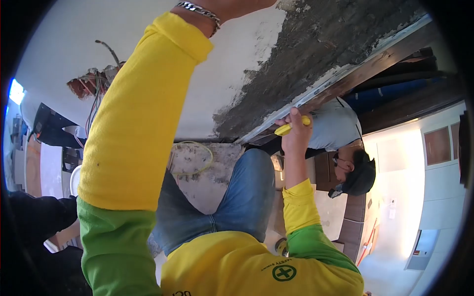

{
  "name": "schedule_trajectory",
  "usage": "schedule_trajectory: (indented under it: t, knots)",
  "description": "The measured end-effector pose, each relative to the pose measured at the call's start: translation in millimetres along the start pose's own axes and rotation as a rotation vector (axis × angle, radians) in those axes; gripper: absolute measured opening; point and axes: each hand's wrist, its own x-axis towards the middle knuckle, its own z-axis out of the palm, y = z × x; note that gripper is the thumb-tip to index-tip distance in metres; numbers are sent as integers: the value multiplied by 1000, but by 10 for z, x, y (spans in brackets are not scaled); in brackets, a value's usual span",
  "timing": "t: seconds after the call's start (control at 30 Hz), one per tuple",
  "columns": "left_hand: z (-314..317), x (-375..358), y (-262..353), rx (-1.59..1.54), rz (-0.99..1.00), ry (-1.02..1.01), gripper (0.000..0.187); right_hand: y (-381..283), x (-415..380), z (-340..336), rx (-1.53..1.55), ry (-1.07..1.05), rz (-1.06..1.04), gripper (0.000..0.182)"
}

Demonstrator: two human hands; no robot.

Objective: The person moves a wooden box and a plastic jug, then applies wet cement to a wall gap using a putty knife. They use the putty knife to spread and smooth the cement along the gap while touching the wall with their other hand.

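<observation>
My left hand (pixel 242 7) is raised against the wall at the top edge, with a chain bracelet (pixel 200 11) at its wrist. Its fingers fall outside the picture. Below the wall's edge, my right hand (pixel 296 138) is closed around a yellow tool handle (pixel 292 126). The rest of that tool is hidden. The thumb of this hand points up beside a long pale edge strip (pixel 321 90). Rough dark grey mortar (pixel 316 54) coats the wall along the strip, and smooth white wall (pixel 232 64) borders it.
Just beyond the wall edge, close to my right hand, is another person in a black cap (pixel 359 172) and pale shirt (pixel 335 123). Loose wires (pixel 96 98) hang from a broken hole (pixel 81 85) in the wall. A yellowish hose (pixel 210 160) curls on the stained floor (pixel 197 190).
</observation>
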Motion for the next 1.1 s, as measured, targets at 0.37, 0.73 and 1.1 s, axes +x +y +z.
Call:
schedule_trajectory:
  t: [0.37,0.73,1.1]
  knots:
    - [-119,17,-25,77,48,-83,44,-568,425,376,-141,-166,-564,21]
    - [-267,207,179,-21,-142,-338,50,-775,308,463,85,-179,-624,26]
    - [-335,256,202,-34,-208,-403,42,-920,260,456,56,-220,-492,27]
